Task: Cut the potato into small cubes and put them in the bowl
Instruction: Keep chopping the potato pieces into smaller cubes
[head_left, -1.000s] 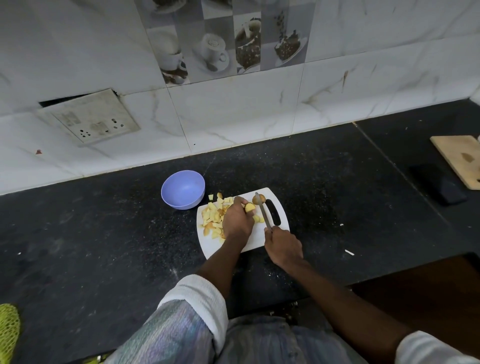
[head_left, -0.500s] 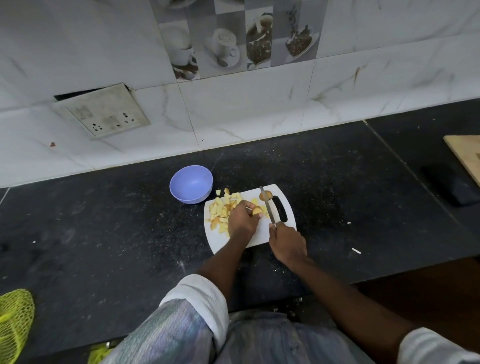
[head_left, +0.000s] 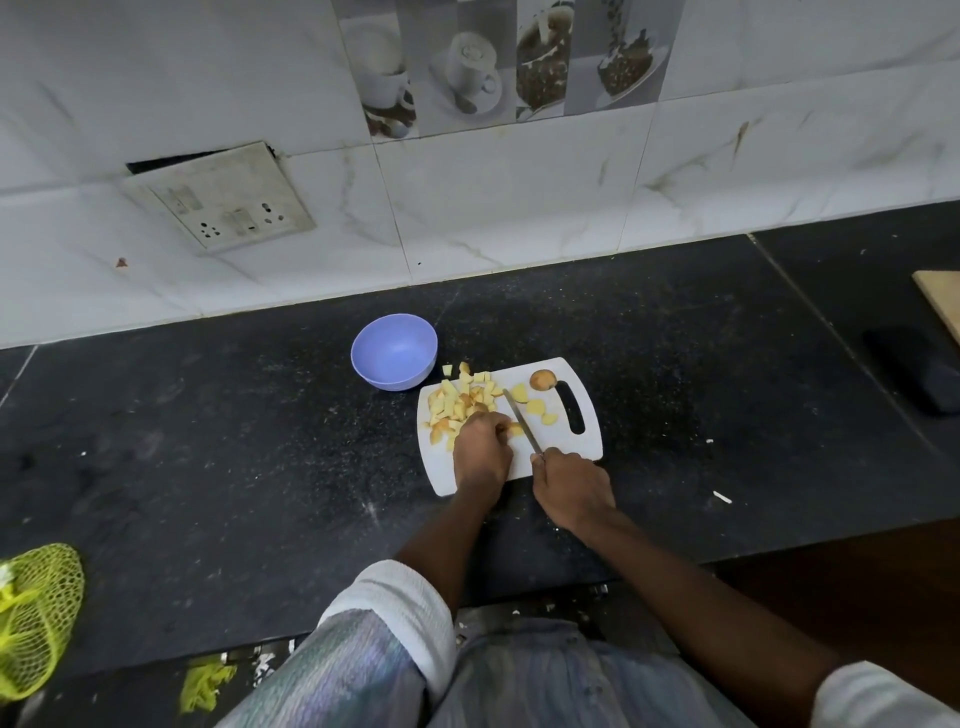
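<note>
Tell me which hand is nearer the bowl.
Left. The left hand rests on the cutting board among the potato cubes, just below-right of the bowl. The right hand, gripping the knife, sits farther right and nearer the person.

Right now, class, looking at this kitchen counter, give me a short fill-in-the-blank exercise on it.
1. The bowl is coloured ____.
2. The right hand grips a ____.
3. The potato cubes lie on the white ____.
4. The bowl holds ____ potato cubes.

Missing words: purple; knife; cutting board; no
</note>
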